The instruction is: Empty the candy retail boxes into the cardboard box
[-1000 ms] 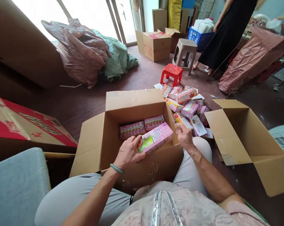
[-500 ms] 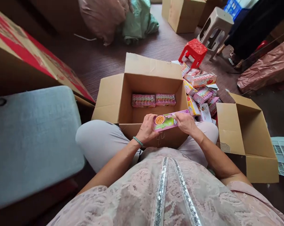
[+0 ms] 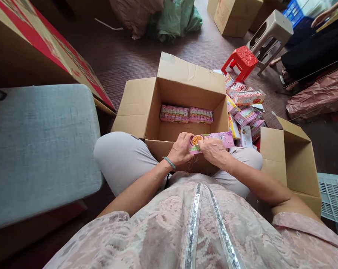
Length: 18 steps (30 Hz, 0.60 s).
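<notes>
In front of my lap I hold a pink snack box (image 3: 226, 138) with a passion fruit picture, tilted over the near edge of an open cardboard carton (image 3: 190, 73). My left hand (image 3: 181, 147), wearing a green bead bracelet, grips the box by its left end. Across the box's face lies my right hand (image 3: 213, 150), its fingers curled and pinched together beside the fruit picture; what they pinch is too small to tell. Inside the carton, two pink packs, a left pack (image 3: 174, 114) and a right pack (image 3: 201, 116), lie side by side against the far wall.
Several loose snack boxes (image 3: 244, 116) are heaped right of the carton, by a red stool (image 3: 244, 59). A second open carton (image 3: 274, 155) stands at my right. To my left is a grey padded surface (image 3: 43, 149). Another person's hand (image 3: 324, 16) shows at top right.
My right hand has slid left along the pink box, from its right part to the fruit picture. My left hand keeps its grip. The view has shifted slightly.
</notes>
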{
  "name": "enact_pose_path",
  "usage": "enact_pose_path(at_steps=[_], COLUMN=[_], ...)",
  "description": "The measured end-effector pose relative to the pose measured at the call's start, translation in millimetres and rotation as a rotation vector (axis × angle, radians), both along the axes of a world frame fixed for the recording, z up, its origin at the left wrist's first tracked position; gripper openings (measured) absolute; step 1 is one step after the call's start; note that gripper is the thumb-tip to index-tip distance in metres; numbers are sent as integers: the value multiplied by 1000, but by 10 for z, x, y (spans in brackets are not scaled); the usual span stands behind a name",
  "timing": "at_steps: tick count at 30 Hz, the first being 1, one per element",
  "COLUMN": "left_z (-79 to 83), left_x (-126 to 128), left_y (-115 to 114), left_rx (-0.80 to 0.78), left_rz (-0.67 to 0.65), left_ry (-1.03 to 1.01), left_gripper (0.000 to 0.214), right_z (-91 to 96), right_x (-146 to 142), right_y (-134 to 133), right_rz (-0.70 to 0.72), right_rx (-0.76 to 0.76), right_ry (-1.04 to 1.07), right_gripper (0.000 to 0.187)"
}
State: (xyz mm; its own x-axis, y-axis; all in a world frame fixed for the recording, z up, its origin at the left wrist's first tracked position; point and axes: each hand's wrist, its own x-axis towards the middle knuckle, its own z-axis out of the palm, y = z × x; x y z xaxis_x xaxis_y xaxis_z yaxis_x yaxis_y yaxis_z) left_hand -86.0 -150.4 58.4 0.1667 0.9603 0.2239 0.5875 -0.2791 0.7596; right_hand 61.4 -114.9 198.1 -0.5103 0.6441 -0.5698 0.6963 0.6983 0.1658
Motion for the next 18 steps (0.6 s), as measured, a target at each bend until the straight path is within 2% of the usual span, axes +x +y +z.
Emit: enact_pose_path(at_steps=[4,8,12,15,18], left_z=[2,20,58,83,171], left_x=[-25,-46,-97,-197,-224], left_y=[18,45,90,216,474], left_rx=[-27,-35,-61,-177,-390], left_rz=[-11,-9,10,95,281], left_ry=[6,-10,-29,-47,-72], left_gripper=[60,62,57,59,67], right_z=[-32,-71,-20,1,-80], right_x=[320,917,1577,2025,2304], right_y=[146,363,516,542,489], right_rz=[-30,-128,-232,-480,-727], right_rx=[53,138,174,294,503], right_ry=[-52,-107,-58,7,194], right_gripper=[36,35,34,29,33])
